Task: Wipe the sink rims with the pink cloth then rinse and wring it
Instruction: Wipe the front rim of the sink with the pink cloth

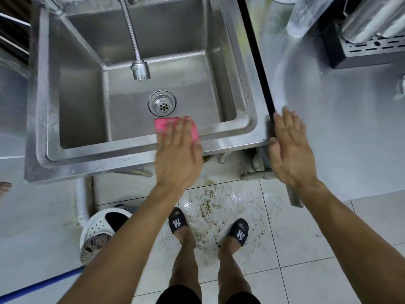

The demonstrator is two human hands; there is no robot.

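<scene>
Step in hand: wiping the near rim of the sink (98,166); judging by the cloth's place, the rinse and wring are not yet begun.
Pink cloth (161,126): lies flat on the front rim, a little right of the rim's middle, its far edge hanging over the basin just in front of the drain (162,104).
Left hand (178,150): palm down on the cloth, fingers straight and together, pressing it to the steel; nothing is gripped.
Right hand (289,148): flat and spread, fingers straight, resting at the sink's near right corner against the edge of the steel worktop (350,139); it holds nothing and seems to serve as a brace.
Faucet (140,69): hangs over the basin on a flexible hose; no water can be seen running.
Doing it well: keep the palm flat so the whole cloth bears on the rim, and run it along the rim in one long pass to the corner instead of short dabs. Let the fingertips fold the cloth over the inner lip so that the edge gets wiped too.
Still to cover: probably the left, back and right rims, though their state is hard to read from here.
Risk: the floor tiles (219,207) underfoot look wet and soiled, so a steady stance matters while leaning in.
</scene>
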